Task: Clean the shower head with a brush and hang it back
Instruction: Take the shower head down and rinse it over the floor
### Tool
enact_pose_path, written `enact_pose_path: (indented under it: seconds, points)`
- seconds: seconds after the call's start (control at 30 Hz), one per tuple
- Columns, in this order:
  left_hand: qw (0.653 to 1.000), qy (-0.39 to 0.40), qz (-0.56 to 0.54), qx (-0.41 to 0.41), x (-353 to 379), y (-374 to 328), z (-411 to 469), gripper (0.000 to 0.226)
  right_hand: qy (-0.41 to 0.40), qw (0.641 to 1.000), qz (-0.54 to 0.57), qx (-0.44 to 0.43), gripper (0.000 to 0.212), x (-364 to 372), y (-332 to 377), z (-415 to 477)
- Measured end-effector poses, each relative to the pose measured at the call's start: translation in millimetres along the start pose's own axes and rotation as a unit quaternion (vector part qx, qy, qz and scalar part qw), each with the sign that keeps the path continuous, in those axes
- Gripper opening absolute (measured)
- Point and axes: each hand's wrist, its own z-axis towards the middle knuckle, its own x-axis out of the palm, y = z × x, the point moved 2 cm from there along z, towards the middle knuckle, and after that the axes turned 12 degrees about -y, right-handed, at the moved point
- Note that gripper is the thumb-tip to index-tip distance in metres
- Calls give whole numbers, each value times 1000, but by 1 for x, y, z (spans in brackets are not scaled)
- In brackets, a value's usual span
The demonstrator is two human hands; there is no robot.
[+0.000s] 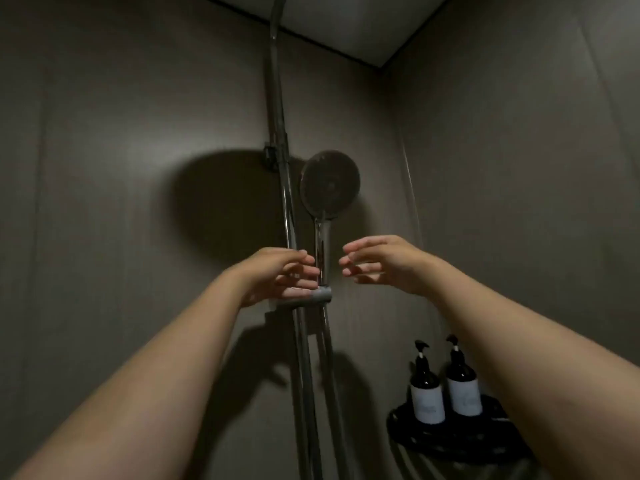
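The shower head (329,183) sits upright in its grey holder (322,294) on the chrome rail (289,209), its round face just above and between the two grips. The left grip (277,275) has curved fingers (310,271) touching the left side of the handle (320,251). I cannot tell whether they pinch it or only rest there. The right grip (381,265) is spread and holds nothing, just right of the handle and apart from it. No brush is in view. The likely risk is a poor hold. If only the left grip's fingertips take the smooth, shiny handle as it lifts out of the holder, it could slip and swing down on the hose (330,358) below the left grip, knocking the wall or rail. A tug at an angle might also twist the holder round the rail. Two pump bottles (427,393) stand on a black corner shelf (401,427) well below the right grip, and a falling head or a lowered elbow could topple them
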Motion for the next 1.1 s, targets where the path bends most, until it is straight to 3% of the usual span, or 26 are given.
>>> enact_pose_path:
  seconds: [0.2,0.3,0.37,0.53,0.63,0.73,0.93,1.1]
  points:
    - [989,-69,123,44,13,-17,40,23,-10,1000,8,-22,17,-9,-9,63]
    - [942,-111,300,98,23,-21,56,34,-29,999,-30,-21,21,-13,-19,98]
    - [924,-131,344,99,31,-26,68,45,-1,998,-55,4,21,-14,-19,118]
    - [914,-172,359,77,41,-33,85,64,92,994,-61,4,8,-9,-13,150]
    - [903,-202,376,56,41,-27,86,62,152,986,-73,6,30,3,-20,158]
    - [906,-215,358,67,45,-22,89,51,160,983,-90,-17,29,6,-24,164]
    - [880,-254,373,151,57,-21,94,40,156,982,-74,-76,39,7,-25,172]
    - [865,-286,358,204,62,-32,95,29,140,987,-7,-85,45,6,-19,172]
